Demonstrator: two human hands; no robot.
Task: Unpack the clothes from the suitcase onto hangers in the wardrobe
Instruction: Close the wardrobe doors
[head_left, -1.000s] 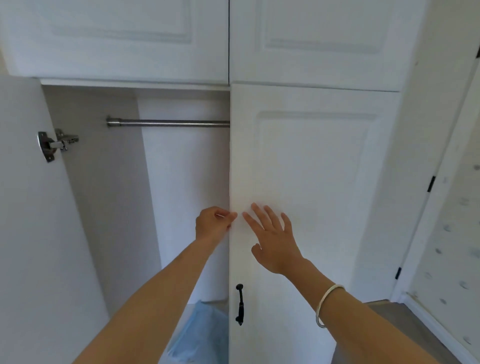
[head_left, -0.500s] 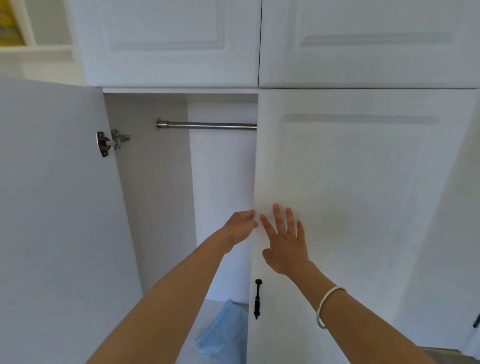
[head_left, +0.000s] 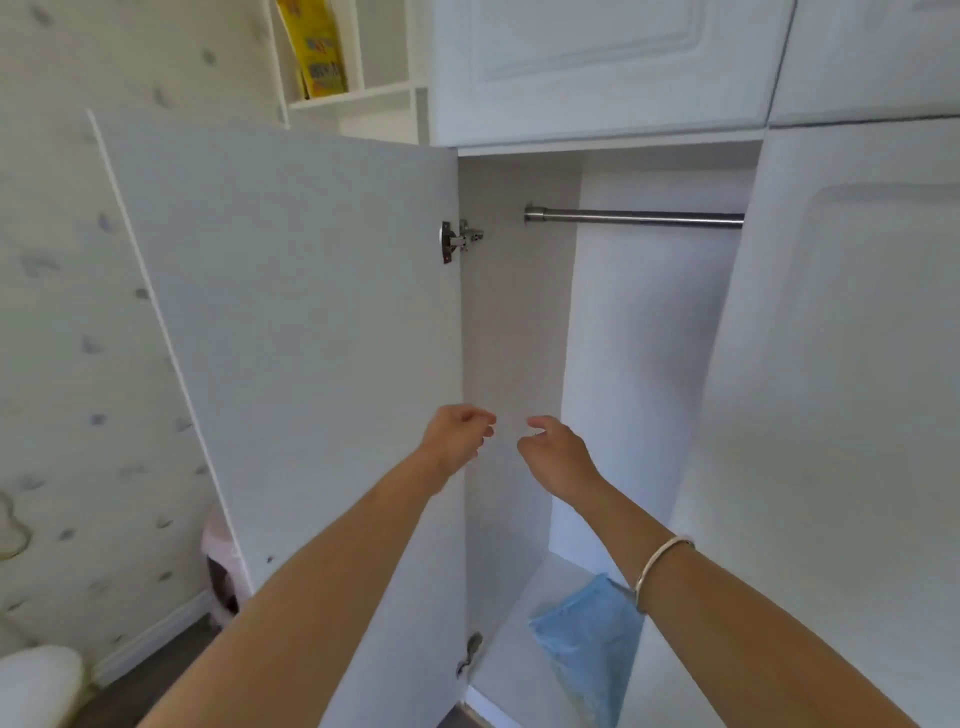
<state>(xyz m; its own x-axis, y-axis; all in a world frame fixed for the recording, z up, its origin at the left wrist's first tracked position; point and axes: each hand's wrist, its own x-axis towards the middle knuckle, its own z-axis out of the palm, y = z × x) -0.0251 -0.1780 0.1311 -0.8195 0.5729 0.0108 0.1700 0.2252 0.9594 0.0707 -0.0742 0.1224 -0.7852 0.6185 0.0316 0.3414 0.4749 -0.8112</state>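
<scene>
1. Both hands hover empty with fingers loosely curled: left hand (head_left: 457, 439), right hand (head_left: 558, 452).
2. Above them runs the wardrobe's bare hanging rail (head_left: 634, 218); below the right wrist lies a blue cloth (head_left: 587, 634).
3. No suitcase or hangers show; best swing both doors wide first.
</scene>
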